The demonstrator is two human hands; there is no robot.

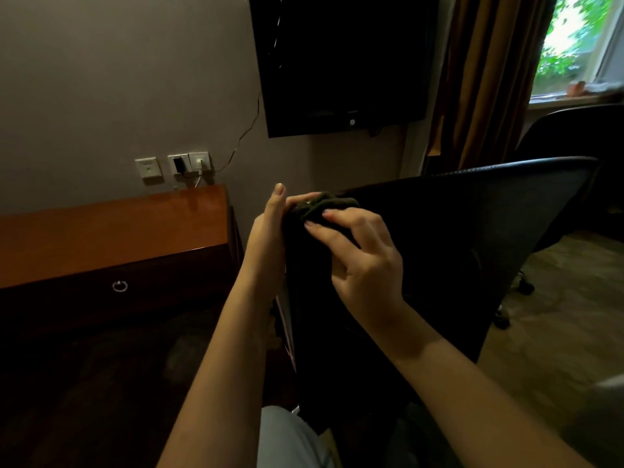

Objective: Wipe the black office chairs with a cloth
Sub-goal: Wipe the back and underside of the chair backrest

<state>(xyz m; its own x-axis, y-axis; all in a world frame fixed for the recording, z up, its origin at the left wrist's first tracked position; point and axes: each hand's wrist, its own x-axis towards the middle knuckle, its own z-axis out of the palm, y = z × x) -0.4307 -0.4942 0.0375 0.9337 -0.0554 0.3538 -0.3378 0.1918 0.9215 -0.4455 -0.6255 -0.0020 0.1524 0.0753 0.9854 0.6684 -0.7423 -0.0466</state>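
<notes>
A black office chair (472,238) stands right in front of me, its backrest filling the middle of the view. A dark green cloth (320,206) is bunched at the backrest's upper left corner. My left hand (270,238) holds the cloth from the left, thumb up, its fingers hidden behind the cloth. My right hand (361,258) pinches the cloth with curled fingertips from the right, in front of the backrest. A second black chair (574,136) stands further back on the right, under the window.
A wooden desk (111,228) with a ring-pull drawer sits to the left. Wall sockets (189,163) with plugs are above it. A dark wall-mounted TV (341,62) hangs ahead, striped curtains (483,79) and a window to the right. Chair casters (520,292) rest on the carpet.
</notes>
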